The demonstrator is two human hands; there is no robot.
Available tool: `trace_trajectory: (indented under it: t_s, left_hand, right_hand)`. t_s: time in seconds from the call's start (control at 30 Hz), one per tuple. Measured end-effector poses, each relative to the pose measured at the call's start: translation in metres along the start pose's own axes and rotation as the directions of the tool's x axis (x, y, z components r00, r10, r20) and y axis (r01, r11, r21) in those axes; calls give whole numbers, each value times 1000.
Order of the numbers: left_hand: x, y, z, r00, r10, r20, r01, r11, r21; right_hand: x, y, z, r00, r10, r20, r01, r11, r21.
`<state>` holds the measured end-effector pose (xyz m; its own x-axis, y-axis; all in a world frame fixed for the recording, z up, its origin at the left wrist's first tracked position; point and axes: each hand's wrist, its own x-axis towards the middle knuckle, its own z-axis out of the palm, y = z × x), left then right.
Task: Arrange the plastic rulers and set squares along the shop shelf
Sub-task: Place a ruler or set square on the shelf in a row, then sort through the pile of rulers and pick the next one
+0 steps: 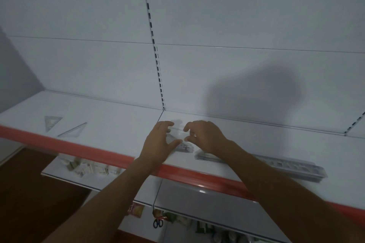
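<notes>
White shop shelf (110, 116), red front edge; two set squares (53, 123) at left of frame.
Left hand (160, 144) and right hand (205, 136) at centre frame, fingers curled, apparently pinching one clear set square (176, 136); blurred.

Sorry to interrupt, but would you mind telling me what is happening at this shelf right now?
A person is laying out clear plastic drawing tools on the white shelf. Both hands, the left hand and the right hand, hold a transparent set square near the shelf's middle. Two set squares already lie to the left, and a stack of rulers lies to the right near the red front edge.
</notes>
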<state>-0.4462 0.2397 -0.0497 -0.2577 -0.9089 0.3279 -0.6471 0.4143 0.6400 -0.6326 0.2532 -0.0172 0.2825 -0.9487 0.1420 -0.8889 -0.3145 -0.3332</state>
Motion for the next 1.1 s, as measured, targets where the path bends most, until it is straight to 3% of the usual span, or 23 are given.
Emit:
trace_trajectory:
  t_s: [0.23, 0.53, 0.8, 1.1]
  left_hand:
    - [5, -22, -14, 1000, -9, 11, 9, 1000, -18]
    - [2, -54, -26, 998, 28, 53, -29, 999, 19]
    - [-6, -64, -27, 993, 62, 95, -62, 998, -3]
    - [-8, -83, -19, 979, -23, 203, 23, 1000, 0]
  right_hand:
    - [7, -7, 11, 987, 160, -24, -161, 986, -47]
    - [18, -33, 34, 978, 208, 2, -203, 957, -208]
    - [19, -43, 46, 961, 277, 11, -268, 938, -220]
    - [15, -42, 53, 946, 317, 72, -297, 932, -206]
